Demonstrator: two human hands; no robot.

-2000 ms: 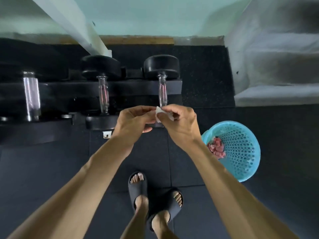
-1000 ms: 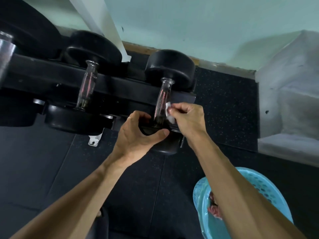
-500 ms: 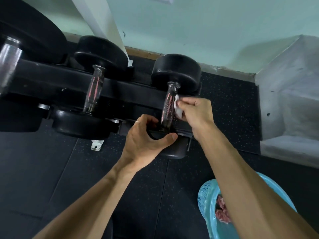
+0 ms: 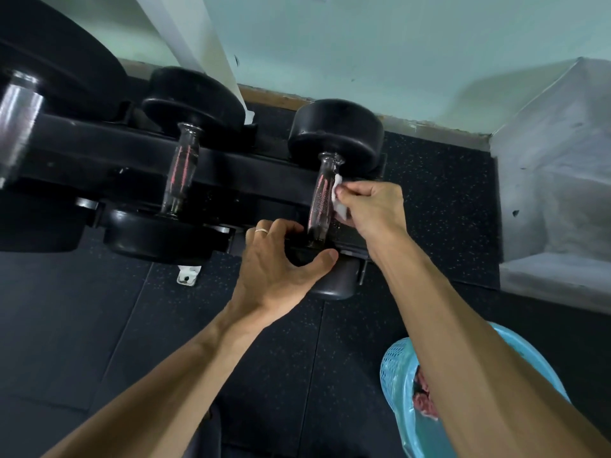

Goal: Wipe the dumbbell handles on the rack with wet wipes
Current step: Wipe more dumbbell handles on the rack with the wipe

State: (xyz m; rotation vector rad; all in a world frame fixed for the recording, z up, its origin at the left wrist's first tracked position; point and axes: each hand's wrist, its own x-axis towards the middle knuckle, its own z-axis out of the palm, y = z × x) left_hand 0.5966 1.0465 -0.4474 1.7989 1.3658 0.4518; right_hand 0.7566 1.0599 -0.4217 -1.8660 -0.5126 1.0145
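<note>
Nearest to us, at the lower right of the frame, we see a blue perforated basket [image 4: 395, 365], largely covered by the right forearm and cut by the bottom edge; pink scraps [image 4: 422, 396] lie inside it, and we cannot make out what they are. The black speckled floor [image 4: 99, 325] fills the lower half.

At mid-frame the left hand [image 4: 277, 269] grips the near head [image 4: 334, 282] of the rightmost dumbbell, its thumb curled over the top and its fingers [image 4: 264, 231] wrapped round the far side, one bearing a ring; most of that head is hidden beneath the hand.

Just above, the right hand [image 4: 373, 206] pinches a white wet wipe [image 4: 339, 200] and presses it against the right side of the knurled chrome handle [image 4: 322, 200]; the fingertips are clamped on the wipe, which is partly concealed.

The handle rises to the far head [image 4: 335, 130]. To the left on the black rack [image 4: 99, 140] lies a second dumbbell [image 4: 182, 166], and at the upper left edge a third handle [image 4: 16, 117], blurred and cut off. Beyond stand a white post [image 4: 198, 38] and a pale green wall [image 4: 363, 44].
</note>
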